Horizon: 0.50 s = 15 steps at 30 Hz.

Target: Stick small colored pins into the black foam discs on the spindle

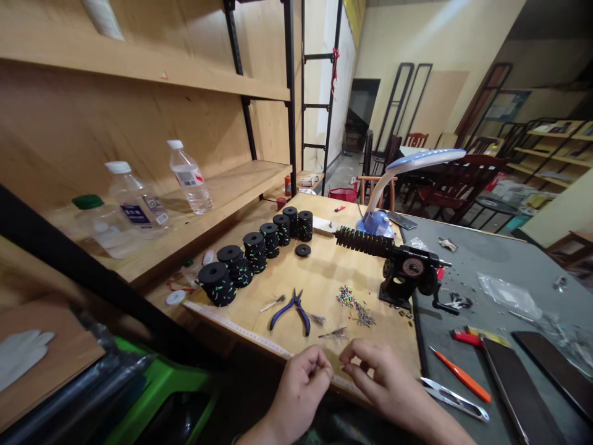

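My left hand (306, 386) is closed in a pinch at the table's front edge; whatever its fingertips hold is too small to make out. Close beside it, my right hand (382, 377) curls with thumb and forefinger nearly together, and anything between them cannot be made out. Just beyond the hands lie a small bundle of thin wires (334, 334), blue-handled pliers (296, 309), a scatter of coloured beads (348, 296) and a heap of small metal pins (365, 317). A black hand-cranked winder (410, 272) carries a long cord-wound rod (364, 241).
Black spools (217, 284) stand in a row along the left, with a loose black disc (302, 250) near them. A blue desk lamp (375, 224) is behind the winder. On the grey mat lie an orange screwdriver (461, 374), thread snips (456, 398) and a phone (553, 364).
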{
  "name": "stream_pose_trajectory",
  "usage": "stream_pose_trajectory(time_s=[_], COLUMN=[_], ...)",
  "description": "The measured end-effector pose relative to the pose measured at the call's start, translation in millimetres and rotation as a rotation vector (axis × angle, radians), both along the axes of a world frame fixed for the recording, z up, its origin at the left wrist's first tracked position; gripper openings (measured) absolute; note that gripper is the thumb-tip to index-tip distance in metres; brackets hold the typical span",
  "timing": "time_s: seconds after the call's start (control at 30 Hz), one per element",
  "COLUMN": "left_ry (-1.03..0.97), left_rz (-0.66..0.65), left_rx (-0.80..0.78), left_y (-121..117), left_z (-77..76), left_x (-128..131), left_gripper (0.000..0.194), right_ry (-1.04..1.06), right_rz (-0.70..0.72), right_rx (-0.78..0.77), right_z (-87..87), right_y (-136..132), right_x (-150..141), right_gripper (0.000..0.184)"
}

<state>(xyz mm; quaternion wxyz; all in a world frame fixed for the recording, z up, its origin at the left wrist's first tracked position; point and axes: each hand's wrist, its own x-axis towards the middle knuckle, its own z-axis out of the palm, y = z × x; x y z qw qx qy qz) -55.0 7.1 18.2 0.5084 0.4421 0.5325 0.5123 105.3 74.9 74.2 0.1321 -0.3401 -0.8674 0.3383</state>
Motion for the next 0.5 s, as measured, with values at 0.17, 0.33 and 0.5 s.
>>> stream_pose_trajectory(time_s=[0.17,0.33,0.5], left_ry=[-0.01,0.007,0.014], left_rz=[-0.005,-0.007,-0.007], left_rx=[0.009,0.013,0.018], left_y=[-0.6,-0.9,0.1], left_z=[1.7,2.6,1.4], left_x=[-1.8,-0.1,0.4], left_gripper=[0.016,0.017,0.016], right_ry=[-0.015,-0.069,-0.06], right_rz=[-0.011,0.015,0.048], right_rx=[-0.014,0.076,0.112], right_z=[-1.1,-5.4,-7.2], right_y=[-2.4,-1.4,-2.7], right_x=[-1.5,-2.8,-3.3], right_gripper=[0.015,0.014,0.018])
